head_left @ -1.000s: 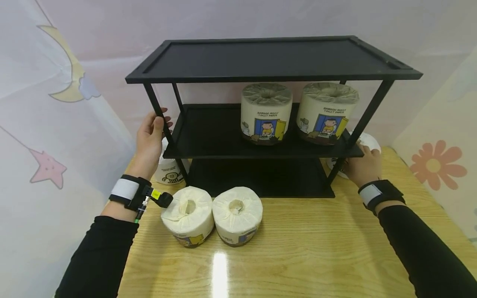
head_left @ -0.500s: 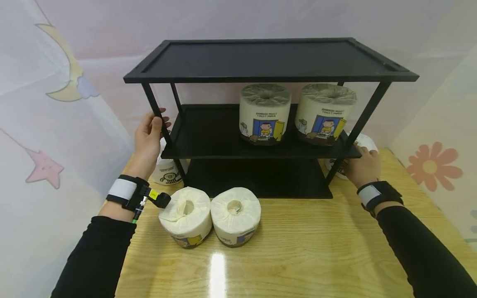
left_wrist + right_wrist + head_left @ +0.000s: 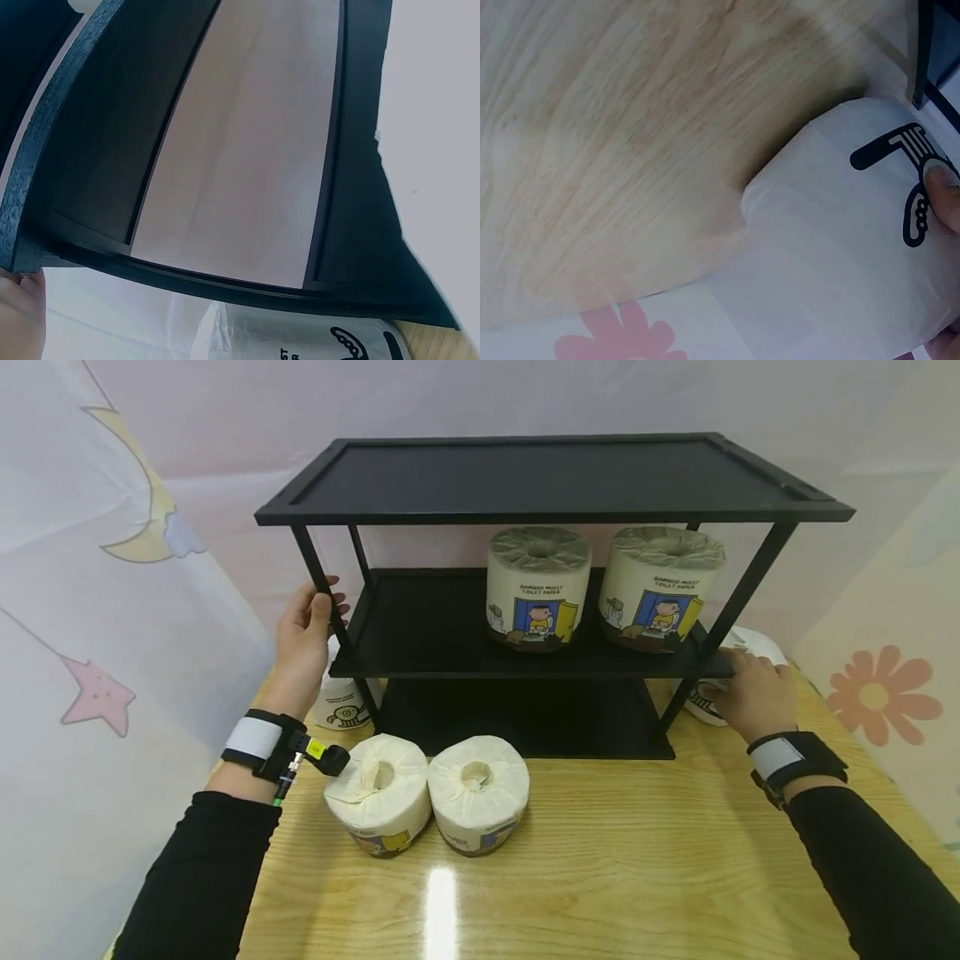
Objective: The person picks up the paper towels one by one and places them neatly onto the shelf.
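My left hand (image 3: pixel 300 639) grips the left front post of a black shelf rack (image 3: pixel 555 483), thumb in front and fingertips showing past the post. Beside the rack's right end, my right hand (image 3: pixel 757 697) holds a white toilet paper roll (image 3: pixel 832 240) with a black line drawing; its thumb presses the printed side in the right wrist view. Another white roll with a line drawing (image 3: pixel 342 705) stands on the table behind the left post, partly hidden. On the middle shelf are two wrapped toilet paper rolls, one near the centre (image 3: pixel 537 597) and one at the right (image 3: pixel 660 597).
Two more wrapped rolls, a left one (image 3: pixel 379 797) and a right one (image 3: pixel 478 797), stand side by side on the wooden table (image 3: pixel 622 860) before the rack. A patterned cloth backdrop (image 3: pixel 480 402) hangs close behind and along both sides.
My right hand has shifted to the right with its toilet paper roll, away from the rack's right post. The left hand stays on its post, and the other rolls keep their places.
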A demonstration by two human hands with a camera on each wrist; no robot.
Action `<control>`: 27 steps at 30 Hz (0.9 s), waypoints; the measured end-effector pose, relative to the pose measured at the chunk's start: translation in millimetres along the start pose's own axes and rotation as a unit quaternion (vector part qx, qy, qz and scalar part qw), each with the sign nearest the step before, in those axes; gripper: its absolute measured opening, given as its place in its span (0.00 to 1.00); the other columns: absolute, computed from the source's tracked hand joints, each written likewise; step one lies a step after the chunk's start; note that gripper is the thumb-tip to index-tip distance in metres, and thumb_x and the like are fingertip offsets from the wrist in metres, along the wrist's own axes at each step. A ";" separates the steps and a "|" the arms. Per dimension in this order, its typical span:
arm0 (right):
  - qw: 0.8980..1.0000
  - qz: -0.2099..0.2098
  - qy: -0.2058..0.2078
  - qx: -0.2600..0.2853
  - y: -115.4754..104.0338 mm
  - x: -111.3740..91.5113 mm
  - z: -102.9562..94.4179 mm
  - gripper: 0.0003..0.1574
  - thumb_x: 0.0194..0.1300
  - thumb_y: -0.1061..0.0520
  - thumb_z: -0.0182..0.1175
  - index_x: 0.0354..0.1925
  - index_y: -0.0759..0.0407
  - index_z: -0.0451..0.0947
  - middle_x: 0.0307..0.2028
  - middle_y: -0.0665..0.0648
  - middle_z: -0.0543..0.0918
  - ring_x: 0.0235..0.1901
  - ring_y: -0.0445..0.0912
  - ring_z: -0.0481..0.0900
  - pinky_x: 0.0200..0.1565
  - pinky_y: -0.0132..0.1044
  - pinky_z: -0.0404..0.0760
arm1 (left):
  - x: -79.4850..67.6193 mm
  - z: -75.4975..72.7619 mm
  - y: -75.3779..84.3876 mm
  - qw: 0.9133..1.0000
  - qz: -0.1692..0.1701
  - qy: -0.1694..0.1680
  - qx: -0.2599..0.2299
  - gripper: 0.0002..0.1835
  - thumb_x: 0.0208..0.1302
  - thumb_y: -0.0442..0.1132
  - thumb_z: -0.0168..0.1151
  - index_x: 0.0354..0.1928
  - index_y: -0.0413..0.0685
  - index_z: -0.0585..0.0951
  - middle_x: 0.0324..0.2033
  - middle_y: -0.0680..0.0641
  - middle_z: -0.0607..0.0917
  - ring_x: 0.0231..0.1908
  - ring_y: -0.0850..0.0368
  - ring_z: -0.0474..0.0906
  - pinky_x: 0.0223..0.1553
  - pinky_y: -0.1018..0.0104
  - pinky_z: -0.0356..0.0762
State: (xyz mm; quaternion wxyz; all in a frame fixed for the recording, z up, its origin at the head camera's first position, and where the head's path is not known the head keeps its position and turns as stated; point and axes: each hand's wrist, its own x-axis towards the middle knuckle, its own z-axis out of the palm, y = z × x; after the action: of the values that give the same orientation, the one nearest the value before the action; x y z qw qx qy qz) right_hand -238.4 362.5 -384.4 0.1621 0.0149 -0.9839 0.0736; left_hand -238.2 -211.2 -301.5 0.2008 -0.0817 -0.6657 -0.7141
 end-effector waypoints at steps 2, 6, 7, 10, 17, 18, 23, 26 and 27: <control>1.000 0.003 -0.003 0.004 1.7 -2.0 -3.2 0.40 0.54 0.60 0.71 0.62 0.73 0.67 0.54 0.78 0.73 0.50 0.73 0.71 0.52 0.67 0.61 | 0.1 0.0 0.1 1.000 -0.001 0.000 0.000 0.34 0.53 0.61 0.57 0.59 0.49 0.78 0.47 0.45 0.77 0.52 0.52 0.75 0.62 0.54 0.68; 1.000 -0.004 -0.009 0.003 4.0 -8.0 -8.0 0.41 0.54 0.60 0.71 0.62 0.75 0.67 0.52 0.79 0.75 0.48 0.73 0.72 0.50 0.68 0.63 | -0.3 -0.9 -0.5 1.000 0.000 0.001 0.002 0.33 0.53 0.61 0.57 0.58 0.51 0.78 0.47 0.46 0.77 0.52 0.53 0.74 0.61 0.55 0.69; 1.000 -0.006 -0.009 0.005 4.8 -9.9 -9.0 0.41 0.54 0.60 0.71 0.62 0.75 0.67 0.52 0.79 0.75 0.49 0.74 0.72 0.50 0.68 0.63 | -0.3 -1.2 -0.9 1.000 0.001 0.001 0.001 0.33 0.54 0.61 0.57 0.58 0.50 0.78 0.47 0.47 0.77 0.51 0.53 0.74 0.61 0.57 0.69; 1.000 -0.009 -0.012 0.013 7.2 -16.3 -12.4 0.41 0.55 0.59 0.70 0.62 0.75 0.66 0.51 0.80 0.74 0.51 0.74 0.71 0.50 0.69 0.63 | -0.4 -1.2 -2.6 1.000 0.010 -0.002 -0.008 0.32 0.55 0.59 0.57 0.58 0.49 0.78 0.45 0.47 0.77 0.50 0.54 0.75 0.59 0.60 0.70; 0.999 -0.041 -0.009 -0.003 8.7 -35.2 -25.0 0.40 0.54 0.57 0.72 0.60 0.72 0.69 0.46 0.77 0.78 0.43 0.70 0.76 0.45 0.65 0.68 | -1.0 0.0 -5.0 1.000 0.014 -0.012 -0.007 0.31 0.58 0.58 0.56 0.60 0.47 0.77 0.46 0.48 0.78 0.51 0.53 0.74 0.59 0.63 0.70; 0.999 -0.048 -0.006 -0.003 7.9 -37.8 -26.7 0.40 0.54 0.57 0.72 0.60 0.72 0.69 0.45 0.76 0.79 0.42 0.69 0.77 0.44 0.64 0.68 | -0.9 -0.1 -4.9 1.000 0.014 -0.010 -0.007 0.31 0.58 0.58 0.56 0.60 0.48 0.77 0.46 0.47 0.78 0.51 0.53 0.74 0.59 0.62 0.70; 0.998 -0.063 0.003 0.009 1.8 -50.8 -34.4 0.41 0.53 0.57 0.73 0.60 0.74 0.68 0.44 0.77 0.78 0.42 0.70 0.76 0.44 0.66 0.67 | -0.8 -0.5 -3.6 1.000 0.017 -0.007 -0.008 0.29 0.59 0.56 0.55 0.59 0.48 0.77 0.47 0.44 0.77 0.52 0.50 0.74 0.59 0.62 0.70; 0.998 -0.055 0.002 0.014 -3.7 -58.6 -38.3 0.43 0.53 0.56 0.73 0.61 0.75 0.68 0.44 0.77 0.79 0.43 0.71 0.76 0.44 0.67 0.67 | -0.5 -0.3 -3.1 1.000 0.020 -0.011 -0.007 0.28 0.60 0.56 0.55 0.58 0.49 0.78 0.46 0.46 0.78 0.51 0.51 0.74 0.59 0.62 0.71; 0.999 -0.051 0.000 0.015 -5.8 -61.1 -39.3 0.43 0.53 0.56 0.73 0.61 0.75 0.68 0.43 0.77 0.79 0.43 0.71 0.76 0.43 0.66 0.67 | -0.5 -0.2 -2.9 1.000 0.021 -0.012 -0.007 0.28 0.60 0.56 0.55 0.58 0.49 0.78 0.46 0.47 0.78 0.51 0.51 0.74 0.59 0.62 0.71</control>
State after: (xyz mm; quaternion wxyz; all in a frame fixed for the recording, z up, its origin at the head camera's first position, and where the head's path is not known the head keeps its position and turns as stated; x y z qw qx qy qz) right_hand -167.7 362.9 -366.5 0.1654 0.0675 -0.9806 0.0803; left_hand -238.9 -211.2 -304.3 0.2071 -0.1052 -0.6610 -0.7135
